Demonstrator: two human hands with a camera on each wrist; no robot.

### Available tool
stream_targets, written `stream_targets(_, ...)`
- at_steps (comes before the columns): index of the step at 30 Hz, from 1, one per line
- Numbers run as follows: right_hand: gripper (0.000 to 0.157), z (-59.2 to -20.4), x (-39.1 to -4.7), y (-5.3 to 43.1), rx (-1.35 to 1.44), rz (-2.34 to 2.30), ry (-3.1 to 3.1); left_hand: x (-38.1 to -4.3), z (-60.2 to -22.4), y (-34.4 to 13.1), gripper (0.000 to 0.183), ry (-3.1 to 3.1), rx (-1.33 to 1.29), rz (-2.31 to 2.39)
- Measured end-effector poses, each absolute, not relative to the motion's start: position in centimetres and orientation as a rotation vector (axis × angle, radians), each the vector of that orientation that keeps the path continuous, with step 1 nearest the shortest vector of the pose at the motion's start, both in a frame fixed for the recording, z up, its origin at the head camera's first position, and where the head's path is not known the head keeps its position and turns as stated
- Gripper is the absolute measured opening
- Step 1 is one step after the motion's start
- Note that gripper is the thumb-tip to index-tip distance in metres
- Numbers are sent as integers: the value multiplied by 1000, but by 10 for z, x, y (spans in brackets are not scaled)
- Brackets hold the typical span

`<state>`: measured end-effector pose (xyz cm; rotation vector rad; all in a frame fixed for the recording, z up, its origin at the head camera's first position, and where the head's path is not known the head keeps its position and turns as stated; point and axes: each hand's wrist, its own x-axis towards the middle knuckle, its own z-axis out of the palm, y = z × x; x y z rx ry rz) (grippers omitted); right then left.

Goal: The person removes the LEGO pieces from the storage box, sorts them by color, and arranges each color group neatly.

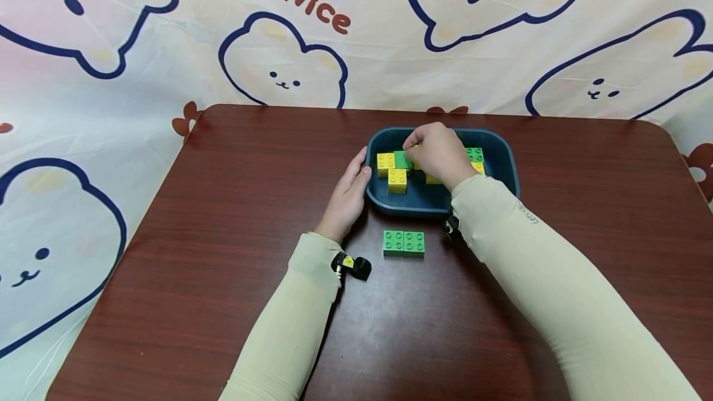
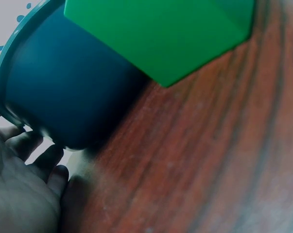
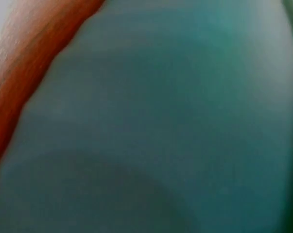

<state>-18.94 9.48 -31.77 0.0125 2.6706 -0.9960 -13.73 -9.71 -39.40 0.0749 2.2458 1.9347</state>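
Note:
A dark blue tray (image 1: 412, 208) holds several yellow and green toy bricks, among them a yellow brick (image 1: 397, 181) and a green brick (image 1: 402, 160). My left hand (image 1: 346, 200) rests against the tray's left side with fingers extended; the left wrist view shows its fingertips at the rim. My right hand (image 1: 440, 152) reaches over the bricks in the tray, fingers bent down beside the green brick. Whether it pinches a brick is hidden. Two green bricks (image 1: 403, 244) sit side by side on the table before the tray; green plastic (image 2: 170, 39) looms large in the left wrist view.
The brown wooden table (image 1: 250, 203) extends around the tray, its back edge just behind it. A cartoon-printed cloth (image 1: 379, 67) hangs behind the table. The right wrist view is mostly blurred blue tray wall (image 3: 136, 107).

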Motion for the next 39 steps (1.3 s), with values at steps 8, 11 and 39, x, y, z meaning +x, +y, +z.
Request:
stream_targets(8, 28, -321, -189, 101, -32, -928, 2623, -137, -392, -97, 51, 2242, 73, 1935)
stream_targets(11, 37, -321, -190, 104, -71, -866, 2608, -137, -393, -96, 50, 2239, 77, 1939)
stream_targets(39, 55, -320, -197, 98, -188, -604, 2635, -137, -394, -96, 51, 2237, 59, 1935)
